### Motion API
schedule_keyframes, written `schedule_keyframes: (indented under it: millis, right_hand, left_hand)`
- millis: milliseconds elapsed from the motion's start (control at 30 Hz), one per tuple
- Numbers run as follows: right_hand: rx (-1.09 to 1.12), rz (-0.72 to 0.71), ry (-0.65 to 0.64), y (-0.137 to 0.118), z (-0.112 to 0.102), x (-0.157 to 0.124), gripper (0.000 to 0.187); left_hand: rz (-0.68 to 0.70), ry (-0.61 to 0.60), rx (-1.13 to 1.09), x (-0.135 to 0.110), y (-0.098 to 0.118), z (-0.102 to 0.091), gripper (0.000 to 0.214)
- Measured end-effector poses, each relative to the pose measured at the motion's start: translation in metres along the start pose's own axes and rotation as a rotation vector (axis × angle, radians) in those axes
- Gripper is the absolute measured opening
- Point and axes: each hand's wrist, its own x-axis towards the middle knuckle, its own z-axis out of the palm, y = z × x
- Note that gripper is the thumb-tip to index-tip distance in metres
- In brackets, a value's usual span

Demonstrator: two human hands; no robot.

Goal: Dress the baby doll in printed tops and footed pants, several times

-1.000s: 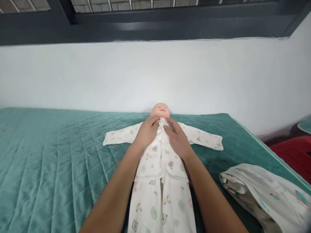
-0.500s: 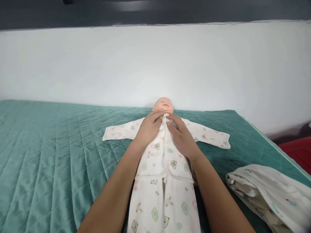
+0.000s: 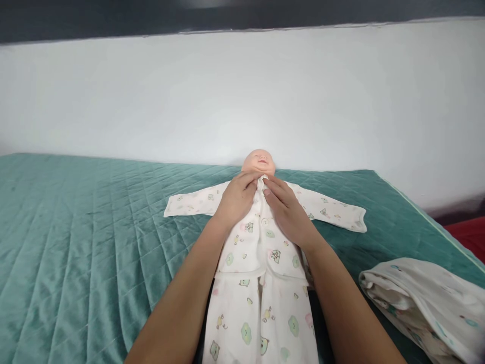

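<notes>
A baby doll (image 3: 259,161) lies on its back, its head toward the wall. It wears a white printed baby jacket (image 3: 250,247) with both sleeves spread out sideways, and matching trousers (image 3: 231,323) below. At the neck end of the front opening, my left hand (image 3: 241,194) has its fingertips closed on the jacket's edge. My right hand (image 3: 284,207) pinches the facing edge, thumb and fingers close to the left fingertips. Whatever fastening lies between the fingertips is too small to make out. Further down, the jacket's two front edges lie side by side.
A green quilted cover (image 3: 94,237) spreads under the doll. At the right lies a crumpled white printed cloth (image 3: 424,288). Behind the doll rises a white wall (image 3: 189,101), and something red (image 3: 470,235) stands beyond the cover's right edge.
The whole view has shifted slightly, so everything appears a little further right. Both hands keep their place at the jacket's neck, with only slight finger movement.
</notes>
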Motion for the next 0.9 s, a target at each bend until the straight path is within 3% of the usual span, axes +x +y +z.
schedule_keyframes:
  millis: [300, 700, 900]
  right_hand:
    - [-0.019, 0.05, -0.013, -0.0006, 0.0002, 0.0001, 0.042]
    - [0.152, 0.187, 0.141, -0.0033, 0.005, -0.0026, 0.031]
    - [0.24, 0.2, 0.227, 0.0013, 0.0069, -0.0073, 0.02]
  left_hand:
    - [-0.013, -0.012, 0.007, -0.0007, 0.0011, -0.0007, 0.043]
    - [-0.01, -0.024, -0.004, -0.0012, 0.0008, -0.0003, 0.043]
    - [-0.052, 0.096, -0.014, -0.0048, 0.0035, 0.003, 0.025]
